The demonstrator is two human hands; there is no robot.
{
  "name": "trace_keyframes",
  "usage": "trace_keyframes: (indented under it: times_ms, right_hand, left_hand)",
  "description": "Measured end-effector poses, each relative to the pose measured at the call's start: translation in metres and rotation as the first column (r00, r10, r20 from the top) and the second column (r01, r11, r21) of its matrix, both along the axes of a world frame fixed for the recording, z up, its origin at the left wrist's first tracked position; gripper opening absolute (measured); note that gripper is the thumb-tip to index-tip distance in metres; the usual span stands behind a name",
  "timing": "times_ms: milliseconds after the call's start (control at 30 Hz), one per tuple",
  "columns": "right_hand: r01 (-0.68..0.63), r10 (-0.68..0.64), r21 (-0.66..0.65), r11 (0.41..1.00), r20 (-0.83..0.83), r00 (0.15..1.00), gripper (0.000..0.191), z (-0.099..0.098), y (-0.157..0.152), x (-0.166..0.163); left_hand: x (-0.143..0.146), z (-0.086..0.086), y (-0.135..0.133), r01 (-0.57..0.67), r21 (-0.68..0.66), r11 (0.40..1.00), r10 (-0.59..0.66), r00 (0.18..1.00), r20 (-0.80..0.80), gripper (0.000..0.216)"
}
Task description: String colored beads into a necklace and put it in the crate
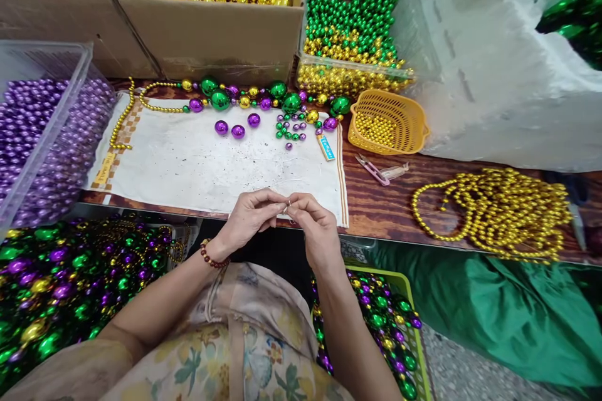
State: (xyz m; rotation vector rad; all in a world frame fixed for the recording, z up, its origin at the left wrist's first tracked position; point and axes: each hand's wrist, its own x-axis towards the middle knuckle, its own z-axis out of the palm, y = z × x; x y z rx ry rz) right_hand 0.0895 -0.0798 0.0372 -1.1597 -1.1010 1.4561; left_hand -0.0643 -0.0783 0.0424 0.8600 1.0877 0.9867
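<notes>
My left hand [254, 214] and my right hand [314, 225] meet at the front edge of a white towel [202, 156], fingertips pinched together. Between them shows a thin pale thread [288, 207]; its ends are too fine to follow. Beyond my hands lie three loose purple beads [237, 131] and a cluster of small green and purple beads [290, 128]. Along the towel's far edge stretches a strung bead necklace [220, 99] in green, gold and purple, with gold bead strands at its left end. A small blue packet [325, 147] rests near the towel's right side.
Cardboard boxes [226, 37] of gold and purple beads stand behind, with clear bins [84, 59] of smaller beads. Rightward are an orange basket [404, 131], pink thread snips [374, 170] and piled gold bead strands [517, 213]. Below, a green basket [418, 338] holds finished-looking necklaces.
</notes>
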Motion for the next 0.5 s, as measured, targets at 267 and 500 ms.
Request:
trace_keyframes:
  times_ms: [267, 500]
  right_hand:
    - [0.005, -0.005, -0.014, 1.000, -0.011, 1.000, 0.015, -0.0001, -0.0005, -0.0009]
    - [0.015, -0.017, -0.033, 0.999, -0.061, 0.998, 0.014, -0.0006, -0.0015, -0.0028]
  left_hand:
    - [0.0029, 0.0029, -0.0001, -0.030, 0.080, 0.996, 0.033, 0.999, -0.033, 0.029]
    - [0.0030, 0.0044, -0.0003, -0.037, 0.120, 0.992, 0.043, 0.998, -0.051, 0.027]
